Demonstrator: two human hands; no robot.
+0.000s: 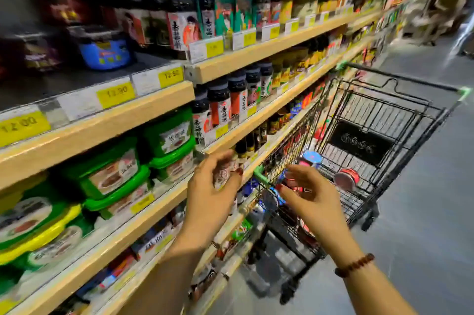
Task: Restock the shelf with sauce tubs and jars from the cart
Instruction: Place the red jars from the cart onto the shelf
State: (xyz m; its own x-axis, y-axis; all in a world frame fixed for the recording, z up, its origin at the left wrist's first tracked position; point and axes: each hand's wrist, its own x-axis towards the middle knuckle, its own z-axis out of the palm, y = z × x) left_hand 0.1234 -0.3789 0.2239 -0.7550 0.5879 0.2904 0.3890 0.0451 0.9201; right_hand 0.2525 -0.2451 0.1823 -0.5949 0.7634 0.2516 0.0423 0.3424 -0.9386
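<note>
Left hand (207,194) curled round small jar (225,173) near shelf (115,245) edge, right hand (313,199) loose and empty over cart (262,174) rim. Shelving step, probably: next, slide jar upright into a gap.

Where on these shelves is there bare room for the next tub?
Bare board on the shelf right of and before the blue tub, behind the 12.90 price tags, up to the dark bottles. Below, the stacked green tubs fill their shelf.
</note>
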